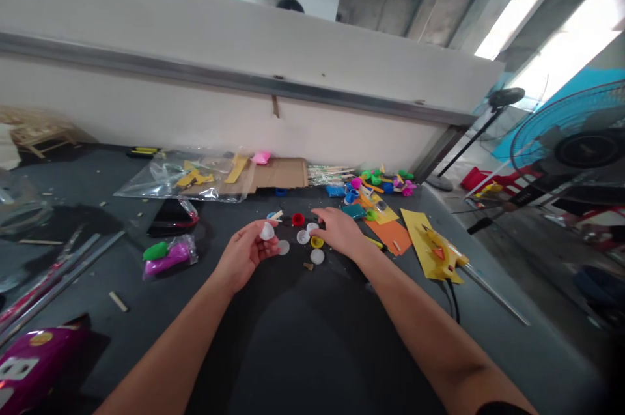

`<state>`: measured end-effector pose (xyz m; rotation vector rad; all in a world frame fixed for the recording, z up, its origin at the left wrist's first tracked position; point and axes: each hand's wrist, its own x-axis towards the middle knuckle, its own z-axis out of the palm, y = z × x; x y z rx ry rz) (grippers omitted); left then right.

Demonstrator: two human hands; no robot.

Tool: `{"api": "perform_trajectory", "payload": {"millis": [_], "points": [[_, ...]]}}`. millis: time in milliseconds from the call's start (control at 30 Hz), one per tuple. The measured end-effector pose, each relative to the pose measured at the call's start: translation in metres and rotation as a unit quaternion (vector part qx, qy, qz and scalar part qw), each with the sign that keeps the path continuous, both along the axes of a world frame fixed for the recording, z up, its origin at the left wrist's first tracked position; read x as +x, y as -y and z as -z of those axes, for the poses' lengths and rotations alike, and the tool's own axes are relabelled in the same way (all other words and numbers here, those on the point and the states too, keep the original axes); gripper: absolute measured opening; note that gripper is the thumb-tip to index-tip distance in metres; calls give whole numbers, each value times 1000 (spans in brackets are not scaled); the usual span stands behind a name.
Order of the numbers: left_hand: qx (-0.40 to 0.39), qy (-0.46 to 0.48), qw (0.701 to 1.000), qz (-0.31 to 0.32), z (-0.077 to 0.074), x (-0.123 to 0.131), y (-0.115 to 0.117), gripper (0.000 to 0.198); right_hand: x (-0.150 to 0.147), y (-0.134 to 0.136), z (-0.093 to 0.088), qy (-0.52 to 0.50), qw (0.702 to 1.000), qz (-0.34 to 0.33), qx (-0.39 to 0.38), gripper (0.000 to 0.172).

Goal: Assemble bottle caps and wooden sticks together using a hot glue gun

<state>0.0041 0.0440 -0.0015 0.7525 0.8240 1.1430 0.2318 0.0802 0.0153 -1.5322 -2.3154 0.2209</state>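
My left hand (247, 252) is closed, its fingers pinching a white bottle cap (267, 231). A short wooden stick (277, 214) shows just above the fingertips; whether it is held too, I cannot tell. My right hand (339, 230) reaches over the loose caps with thumb and fingers apart. Nearest its thumb is another white cap (311, 227). Around it lie a yellow cap (317, 242), a red cap (297, 219) and more white ones (317, 257). A translucent disc (283, 247) rests beside the left fingertips.
At left are a phone (173, 218), purple clay in a wrapper (170, 257) and metal rods (68, 278). Plastic bag (195, 174) and cardboard (279, 172) lie along the partition. Coloured caps (381, 177), orange paper (389, 236) and a yellow glue gun (442, 255) lie right. A fan (586, 148) stands beyond.
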Motion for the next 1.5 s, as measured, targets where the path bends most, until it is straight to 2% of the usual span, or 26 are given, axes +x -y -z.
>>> {"api": "perform_trajectory", "payload": {"millis": [67, 133, 233, 300, 367, 433, 500, 533, 600, 667, 700, 767, 833, 967, 1233, 1500], "points": [[-6, 1, 1000, -9, 1, 0, -2, 29, -2, 6, -7, 13, 1000, -8, 3, 33], [-12, -1, 1000, -17, 3, -1, -3, 30, -4, 13, -13, 44, 997, -43, -41, 23], [-14, 2, 999, -44, 5, -3, -6, 32, -6, 21, -12, 105, 985, -82, -112, 28], [-16, 5, 998, -63, 6, -5, -7, 32, -7, 24, -9, 119, 983, -82, -110, 30], [-17, 5, 997, -71, 5, -6, -8, 32, -7, 25, -7, 102, 987, -80, -96, 24], [-13, 1, 998, -65, 4, -4, -6, 32, -8, 23, -8, 35, 991, -81, -104, 20], [1, -8, 999, -42, 3, 1, -3, 32, -10, 21, -12, -98, 980, -90, -149, 22], [9, -14, 1000, -25, 3, 3, -1, 31, -11, 20, -13, -180, 962, -100, -181, 24], [15, -23, 1000, 15, 2, 9, 3, 31, -15, 17, -14, -325, 907, -120, -238, 29], [11, -28, 998, 47, 3, 13, 6, 31, -19, 17, -12, -401, 869, -133, -256, 32], [8, -28, 998, 57, 3, 15, 7, 30, -22, 17, -11, -413, 866, -135, -249, 33], [5, -25, 997, 70, 3, 15, 7, 30, -26, 19, -7, -399, 881, -131, -216, 33], [3, -16, 997, 72, 4, 14, 6, 30, -30, 23, -6, -357, 910, -126, -169, 30], [3, -3, 997, 78, 5, 13, 6, 30, -35, 30, -11, -273, 949, -130, -84, 26], [-2, -1, 997, 83, 5, 15, 7, 30, -39, 37, -14, -224, 963, -148, -22, 22], [-3, 19, 995, 94, 10, 11, 6, 29, -41, 38, -9, -238, 962, -134, -3, 25]]}}
